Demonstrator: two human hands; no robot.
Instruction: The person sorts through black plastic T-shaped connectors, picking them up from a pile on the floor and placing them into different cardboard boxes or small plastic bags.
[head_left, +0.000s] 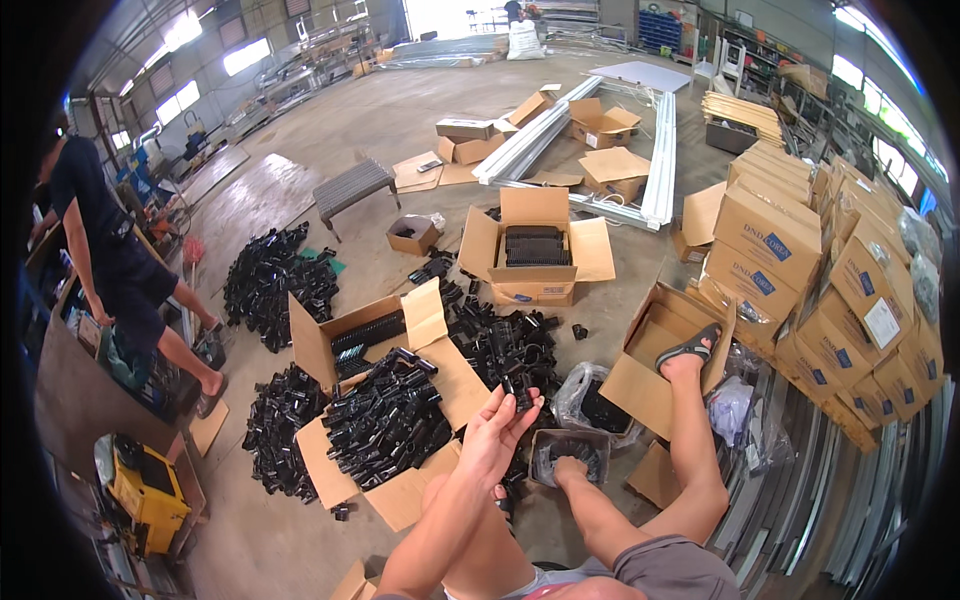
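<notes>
My left hand (pixel 490 428) is raised in the middle, its fingers pinching a small black plastic part (pixel 519 392). Below and to the right, my right hand (pixel 570 467) reaches into a small bag-lined carton (pixel 541 462) of small grey pieces; its fingertips are hidden among them. Left of my left hand stands an open cardboard box (pixel 327 462) with a heap of black parts (pixel 390 420) and neat rows of them at its far side. Behind the raised hand, more loose black parts (pixel 505 345) lie piled on the floor.
Another open box (pixel 532 292) holds stacked black parts farther off. My sandalled foot (pixel 690 347) rests in an open carton (pixel 640 372) at right. Stacked cartons (pixel 765 240) and metal profiles (pixel 800 500) line the right side. A person (pixel 105 220) stands at left, near a yellow machine (pixel 150 495).
</notes>
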